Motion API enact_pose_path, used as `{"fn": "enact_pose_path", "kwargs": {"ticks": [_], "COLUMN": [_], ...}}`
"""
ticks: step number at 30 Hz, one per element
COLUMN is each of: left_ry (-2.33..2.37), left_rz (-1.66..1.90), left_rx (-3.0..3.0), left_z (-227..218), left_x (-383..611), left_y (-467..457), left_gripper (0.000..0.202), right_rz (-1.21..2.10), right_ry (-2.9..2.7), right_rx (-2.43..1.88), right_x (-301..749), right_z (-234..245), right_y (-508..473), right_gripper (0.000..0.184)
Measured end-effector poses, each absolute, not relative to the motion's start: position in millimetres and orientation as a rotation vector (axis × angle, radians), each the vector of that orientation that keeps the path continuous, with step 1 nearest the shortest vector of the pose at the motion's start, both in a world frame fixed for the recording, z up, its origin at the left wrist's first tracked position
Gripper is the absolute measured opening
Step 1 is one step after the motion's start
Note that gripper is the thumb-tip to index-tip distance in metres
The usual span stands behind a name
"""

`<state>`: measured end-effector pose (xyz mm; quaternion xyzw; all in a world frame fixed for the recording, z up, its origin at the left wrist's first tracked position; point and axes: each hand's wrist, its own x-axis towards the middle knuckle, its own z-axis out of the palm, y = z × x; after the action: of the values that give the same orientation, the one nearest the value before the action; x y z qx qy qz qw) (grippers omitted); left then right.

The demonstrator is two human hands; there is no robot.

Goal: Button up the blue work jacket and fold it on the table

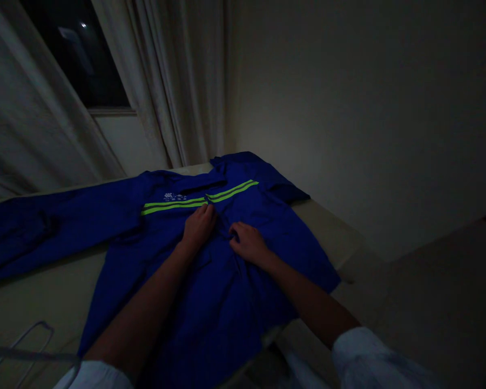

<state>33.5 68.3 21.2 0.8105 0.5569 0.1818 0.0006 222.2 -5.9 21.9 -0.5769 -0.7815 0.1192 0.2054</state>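
A blue work jacket [154,281] with two lime-green stripes [227,192] across the chest lies flat, front up, on a pale table [44,302]. One sleeve stretches out to the left. My left hand [199,224] rests on the jacket's front closure just below the stripes, fingers curled on the cloth. My right hand [248,242] lies right beside it on the other front panel, fingers bent and pinching the fabric edge. The room is dim, so I cannot make out buttons or a zipper.
A thin wire hanger [32,337] lies at the table's near left corner. Light curtains [174,81] and a dark window [76,48] stand behind the table. A bare wall [368,108] is to the right, with floor [437,281] beyond the table's right edge.
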Motion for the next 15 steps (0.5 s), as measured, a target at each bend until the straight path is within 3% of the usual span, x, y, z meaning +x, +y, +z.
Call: {"fn": "enact_pose_path", "kwargs": {"ticks": [2, 6, 9, 12, 15], "left_ry": [1.703, 1.537, 1.363, 1.329, 1.316], "left_rz": [0.516, 0.398, 0.516, 0.702, 0.674], "left_rx": [2.451, 2.401, 2.454, 2.408, 2.444], "left_z": [23, 22, 13, 3, -2], "left_x": [33, 25, 19, 15, 15], "left_y": [62, 43, 25, 11, 8], "left_gripper": [0.022, 0.016, 0.011, 0.019, 0.016], "right_rz": [0.373, 0.353, 0.314, 0.401, 0.58], "right_ry": [-2.163, -2.177, -2.159, -2.051, -1.901], "right_rx": [-1.589, -1.553, -1.568, -1.526, -1.418], "right_x": [221, 220, 221, 226, 233], "right_z": [22, 24, 22, 17, 12], "right_y": [-1, -2, -4, 1, 9], "right_gripper": [0.013, 0.028, 0.014, 0.002, 0.008]}}
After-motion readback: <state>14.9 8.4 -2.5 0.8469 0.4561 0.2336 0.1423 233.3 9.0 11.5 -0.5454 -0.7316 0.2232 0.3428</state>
